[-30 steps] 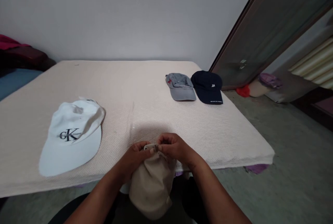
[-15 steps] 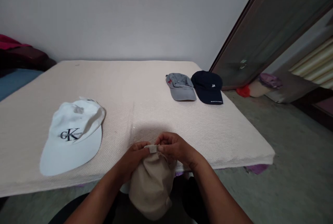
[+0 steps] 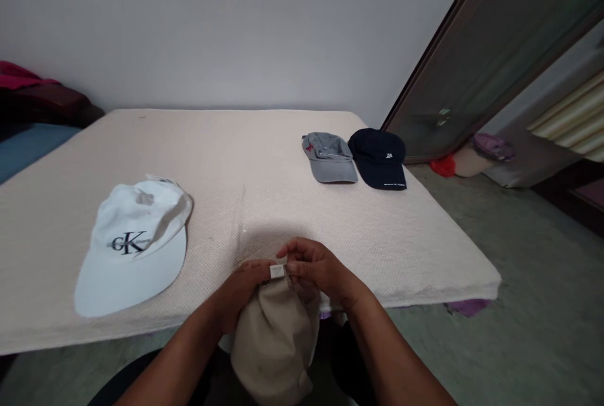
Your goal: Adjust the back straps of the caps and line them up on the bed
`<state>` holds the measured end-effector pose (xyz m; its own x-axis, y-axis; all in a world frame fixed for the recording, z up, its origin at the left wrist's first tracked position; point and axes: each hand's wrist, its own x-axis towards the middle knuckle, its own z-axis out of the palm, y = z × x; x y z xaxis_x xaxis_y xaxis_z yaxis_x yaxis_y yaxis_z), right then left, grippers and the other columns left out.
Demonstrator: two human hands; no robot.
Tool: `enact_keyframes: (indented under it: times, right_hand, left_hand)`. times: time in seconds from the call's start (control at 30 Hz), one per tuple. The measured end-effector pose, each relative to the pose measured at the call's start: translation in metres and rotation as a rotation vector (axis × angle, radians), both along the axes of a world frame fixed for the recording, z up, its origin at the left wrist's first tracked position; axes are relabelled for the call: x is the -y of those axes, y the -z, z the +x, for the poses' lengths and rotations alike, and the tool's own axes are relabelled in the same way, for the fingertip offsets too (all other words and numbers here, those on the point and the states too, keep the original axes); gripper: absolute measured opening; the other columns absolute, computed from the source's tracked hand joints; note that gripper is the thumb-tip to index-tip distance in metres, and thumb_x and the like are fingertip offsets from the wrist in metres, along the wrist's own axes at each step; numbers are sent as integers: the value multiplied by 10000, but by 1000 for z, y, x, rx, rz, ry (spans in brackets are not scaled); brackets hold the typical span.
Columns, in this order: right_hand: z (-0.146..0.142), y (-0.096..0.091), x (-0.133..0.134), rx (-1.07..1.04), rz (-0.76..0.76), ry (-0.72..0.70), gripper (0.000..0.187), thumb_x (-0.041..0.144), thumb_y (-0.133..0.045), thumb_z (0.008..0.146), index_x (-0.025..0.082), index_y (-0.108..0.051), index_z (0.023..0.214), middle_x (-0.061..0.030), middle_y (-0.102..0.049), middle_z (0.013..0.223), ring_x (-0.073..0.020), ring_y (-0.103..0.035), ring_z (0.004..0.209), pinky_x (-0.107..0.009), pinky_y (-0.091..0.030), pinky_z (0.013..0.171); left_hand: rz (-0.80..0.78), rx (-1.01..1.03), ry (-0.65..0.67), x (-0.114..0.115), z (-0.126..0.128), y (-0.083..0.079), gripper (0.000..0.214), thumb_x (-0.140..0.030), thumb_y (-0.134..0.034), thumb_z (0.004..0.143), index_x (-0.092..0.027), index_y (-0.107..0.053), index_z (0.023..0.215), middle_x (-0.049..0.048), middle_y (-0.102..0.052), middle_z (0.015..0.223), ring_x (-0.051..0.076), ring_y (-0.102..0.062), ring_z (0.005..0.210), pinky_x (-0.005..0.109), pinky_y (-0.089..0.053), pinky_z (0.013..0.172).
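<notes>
A beige cap (image 3: 271,343) hangs between my hands at the near edge of the bed, its crown toward me. My left hand (image 3: 243,289) grips its upper edge, thumb beside a small pale tag (image 3: 277,271). On the other side of that tag, my right hand (image 3: 314,267) pinches the same edge between thumb and fingers. Much of the cap's brim is hidden; a pale bit shows under my left wrist. To the left lies a white cap (image 3: 134,242) with black lettering, apart from both hands.
A grey cap (image 3: 330,157) and a navy cap (image 3: 379,159) rest side by side at the far right of the cream-covered bed (image 3: 226,154). A wall (image 3: 226,34) stands behind. Right of the bed, a red and purple bundle (image 3: 472,154) sits on the floor.
My right index finger has lifted slightly off the cap's edge, and the beige cap hangs a little lower. Both hands stay at its edge; the other caps have not moved.
</notes>
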<state>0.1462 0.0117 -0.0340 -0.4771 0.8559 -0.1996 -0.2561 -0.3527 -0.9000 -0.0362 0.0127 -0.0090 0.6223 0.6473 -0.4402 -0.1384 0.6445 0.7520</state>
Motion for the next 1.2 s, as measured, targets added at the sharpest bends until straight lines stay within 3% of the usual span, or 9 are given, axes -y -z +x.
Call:
enact_keyframes:
  times: [0.4,0.6,0.93,1.2]
  right_hand:
    - [-2,-4,2,-53,-20,83,221,251,-649,752,166,-588,947,42,-523,602,-43,-395,463,-173,-224,417]
    - [-4,-7,3,-80,-43,89,231,263,-669,733,165,-592,928,37,-534,626,-40,-426,466,-168,-235,419]
    - [-1,-5,3,-48,-17,50,238,265,-677,726,169,-599,929,37,-541,640,-54,-456,493,-170,-290,428]
    - [-4,0,2,-8,7,7,261,292,-674,735,178,-588,955,51,-521,620,-48,-395,447,-189,-279,425]
  left_hand:
    - [-88,104,-70,0,1,8,155,-232,-586,800,-109,-672,836,81,-680,774,167,-608,693,294,-451,694]
    - [-96,139,-64,1,-1,16,187,-118,-672,692,-126,-673,878,57,-690,762,154,-626,674,256,-455,664]
    - [-97,128,-52,1,2,11,205,-242,-696,734,-124,-681,901,76,-700,761,157,-637,678,273,-470,695]
    - [-80,121,-31,2,2,12,179,-254,-664,761,-114,-687,870,79,-694,737,158,-631,676,258,-463,672]
